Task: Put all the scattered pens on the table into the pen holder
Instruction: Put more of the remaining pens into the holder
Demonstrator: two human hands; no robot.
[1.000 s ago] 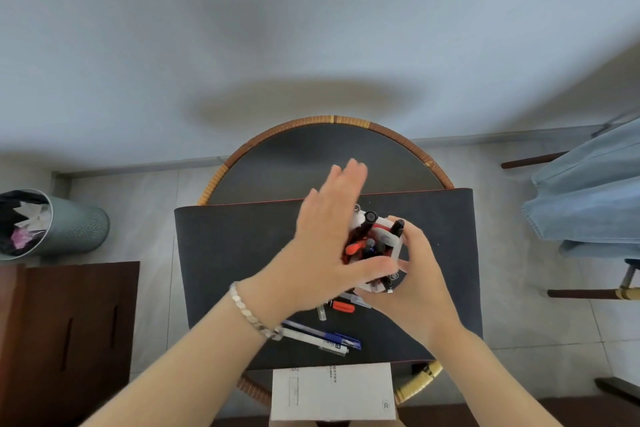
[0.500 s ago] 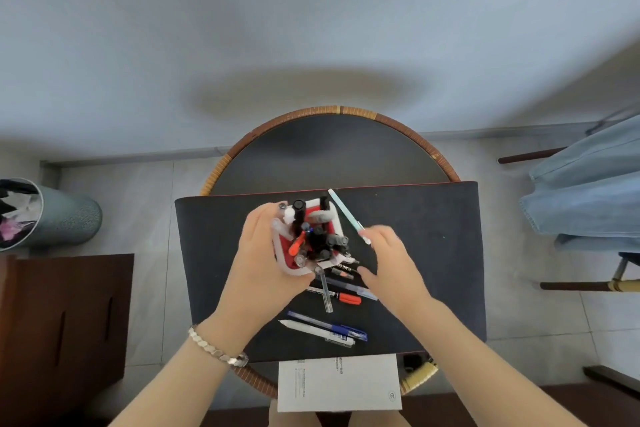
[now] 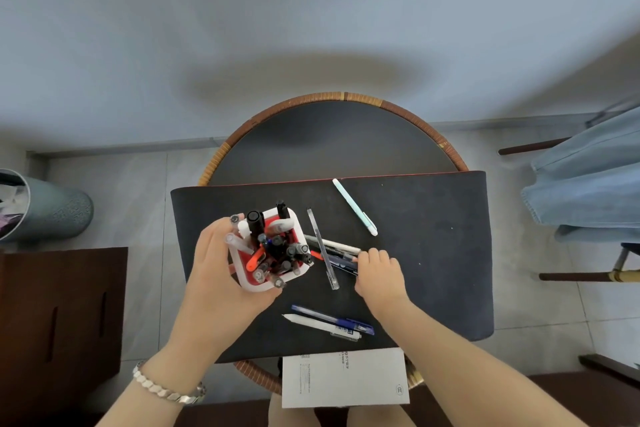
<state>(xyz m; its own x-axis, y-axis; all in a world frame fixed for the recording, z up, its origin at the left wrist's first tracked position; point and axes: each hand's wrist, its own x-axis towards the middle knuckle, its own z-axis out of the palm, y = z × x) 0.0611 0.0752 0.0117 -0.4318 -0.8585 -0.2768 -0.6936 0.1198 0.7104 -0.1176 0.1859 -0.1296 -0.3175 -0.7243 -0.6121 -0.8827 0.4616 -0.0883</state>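
The left hand point(image 3: 221, 274) is wrapped around the pen holder point(image 3: 273, 250), already crammed with pens, on the mat point(image 3: 433, 253). Just right, the right hand point(image 3: 379, 270) curls its fingers onto a small pile of pens point(image 3: 337, 255), grip unclear. Several more, including a mint pen point(image 3: 355, 206), seem left to collect

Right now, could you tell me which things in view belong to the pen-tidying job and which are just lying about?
Part of the job:
- pen holder, gripped by the left hand
- mint pen
- clear pen
- pens by the right hand
- blue pen and white pen

Just lying about:
- white booklet
- bin
- denim garment
- dark mat
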